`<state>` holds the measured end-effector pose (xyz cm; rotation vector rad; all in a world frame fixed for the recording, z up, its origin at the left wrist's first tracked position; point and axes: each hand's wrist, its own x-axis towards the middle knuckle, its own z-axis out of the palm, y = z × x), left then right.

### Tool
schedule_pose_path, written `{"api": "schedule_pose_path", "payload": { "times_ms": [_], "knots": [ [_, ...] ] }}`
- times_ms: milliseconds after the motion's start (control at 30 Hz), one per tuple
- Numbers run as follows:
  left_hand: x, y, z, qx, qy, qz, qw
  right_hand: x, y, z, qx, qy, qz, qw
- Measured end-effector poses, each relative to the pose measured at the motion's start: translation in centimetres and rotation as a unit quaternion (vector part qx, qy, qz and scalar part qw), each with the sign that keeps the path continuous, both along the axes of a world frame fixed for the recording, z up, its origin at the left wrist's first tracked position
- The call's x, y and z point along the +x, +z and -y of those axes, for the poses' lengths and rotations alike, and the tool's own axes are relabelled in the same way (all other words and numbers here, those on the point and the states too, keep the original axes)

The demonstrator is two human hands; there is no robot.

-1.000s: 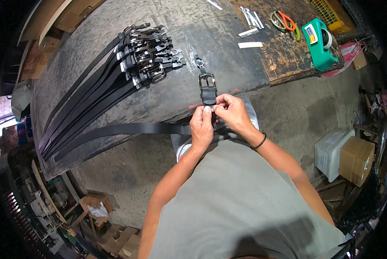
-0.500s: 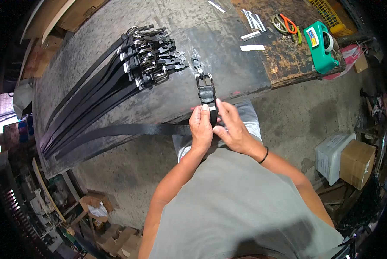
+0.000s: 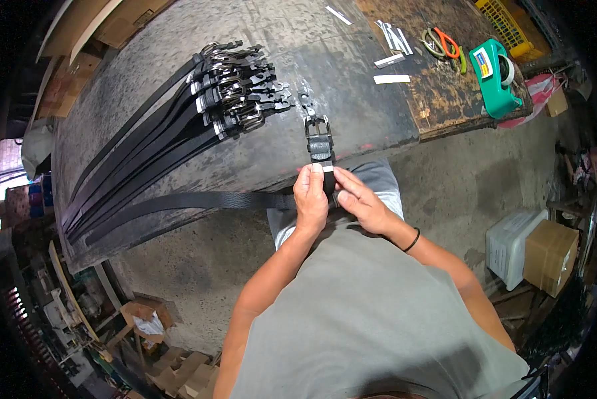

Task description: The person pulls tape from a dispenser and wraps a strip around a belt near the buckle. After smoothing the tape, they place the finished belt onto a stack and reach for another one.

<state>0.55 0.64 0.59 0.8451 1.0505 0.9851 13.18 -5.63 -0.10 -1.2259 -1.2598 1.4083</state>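
Observation:
A black belt [image 3: 192, 199] runs along the near edge of the dark worktable [image 3: 178, 40]; its metal buckle end [image 3: 317, 133] lies on the tabletop just beyond my hands. My left hand [image 3: 310, 196] pinches the strap just behind the buckle, where a small white strip shows at the fingertips. My right hand [image 3: 358, 199] presses on the same spot from the right, fingers laid flat over the strap. A stack of several black belts [image 3: 232, 100] with buckles lies to the left on the table.
White paper strips [image 3: 391, 78], scissors with orange and green handles [image 3: 443, 41] and a green tape dispenser [image 3: 494, 70] sit on the brown bench at the right. A yellow crate [image 3: 504, 16] is behind them. A white box [image 3: 511, 246] and cardboard box [image 3: 556, 256] stand on the floor.
My right hand has slid down and flattened over the strap behind the buckle. The left hand kept its pinch; the buckle end stayed on the table.

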Motion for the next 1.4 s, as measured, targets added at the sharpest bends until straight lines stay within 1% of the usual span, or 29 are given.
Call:
{"api": "schedule_pose_path", "payload": {
  "times_ms": [67,100,167,200,233,267,300,333,367,433,567,667,700,767,833,867,933,1067,1133,1200,1267,1400],
  "knots": [
    [0.2,1.3,0.1,-0.016,-0.009,0.024,1.000,0.3,1.2,-1.5,-0.025,-0.085,-0.002,0.996],
    [0.2,1.3,0.2,-0.017,-0.009,0.023,1.000,-0.1,2.8,-2.2,-0.121,-0.169,-0.127,0.970],
    [0.3,1.3,0.2,-0.067,-0.020,0.049,0.996,0.3,2.7,-3.0,-0.124,-0.177,-0.113,0.970],
    [0.2,0.8,0.2,-0.067,-0.021,0.050,0.996,0.4,2.7,-3.4,-0.128,-0.183,-0.098,0.970],
    [0.0,0.4,0.2,-0.024,-0.032,-0.005,0.999,0.3,2.8,-3.7,-0.118,-0.190,-0.080,0.971],
    [-0.1,0.1,0.3,0.019,-0.043,-0.059,0.997,0.2,2.8,-4.0,-0.118,-0.190,-0.080,0.971],
    [-0.2,-0.1,0.3,0.019,-0.043,-0.059,0.997,0.2,2.8,-4.2,-0.121,-0.189,-0.049,0.973],
    [-0.1,-0.2,0.3,0.074,-0.035,-0.124,0.989,0.2,2.8,-4.4,-0.124,-0.188,-0.019,0.974],
    [-0.1,-0.2,0.3,0.129,-0.028,-0.188,0.973,0.1,2.9,-4.4,-0.125,-0.189,-0.018,0.974],
    [-0.1,-0.1,0.3,0.122,-0.033,-0.190,0.974,0.1,3.1,-4.6,-0.112,-0.196,0.027,0.974],
    [-0.2,1.0,0.3,0.104,-0.059,-0.180,0.976,0.1,2.8,-5.0,-0.131,-0.199,0.024,0.971],
    [0.1,1.0,0.3,0.100,-0.043,-0.157,0.982,0.1,2.6,-5.1,-0.147,-0.203,0.017,0.968],
    [0.0,0.6,0.4,0.100,-0.043,-0.158,0.981,0.0,2.6,-4.9,-0.133,-0.203,0.019,0.970],
    [-0.2,0.0,0.3,0.116,-0.048,-0.197,0.972,-0.2,2.3,-4.5,-0.120,-0.202,0.020,0.972],
    [-0.2,-0.2,0.4,0.113,-0.048,-0.191,0.974,-0.2,1.4,-4.2,-0.046,-0.198,0.067,0.977],
    [-0.1,-0.2,0.4,0.110,-0.048,-0.185,0.975,-0.1,1.5,-4.2,-0.047,-0.199,0.067,0.977],
    [-0.1,0.0,0.3,0.111,-0.046,-0.181,0.976,0.1,2.1,-4.7,-0.108,-0.203,0.009,0.973],
    [-0.1,-0.3,0.2,0.114,-0.049,-0.166,0.978,0.5,2.4,-5.2,-0.122,-0.190,0.016,0.974],
    [-0.1,-0.1,0.2,0.117,-0.050,-0.178,0.976,0.6,2.7,-5.5,-0.155,-0.193,0.032,0.968],
    [-0.1,0.2,0.3,0.120,-0.050,-0.191,0.973,0.7,2.3,-5.4,-0.150,-0.193,0.038,0.969],
    [0.0,0.2,0.4,0.111,-0.050,-0.177,0.977,0.6,2.1,-5.2,-0.146,-0.194,0.043,0.969],
    [-0.2,0.0,0.3,0.110,-0.043,-0.182,0.976,0.2,1.4,-4.2,-0.102,-0.176,0.014,0.979]
  ]
}}
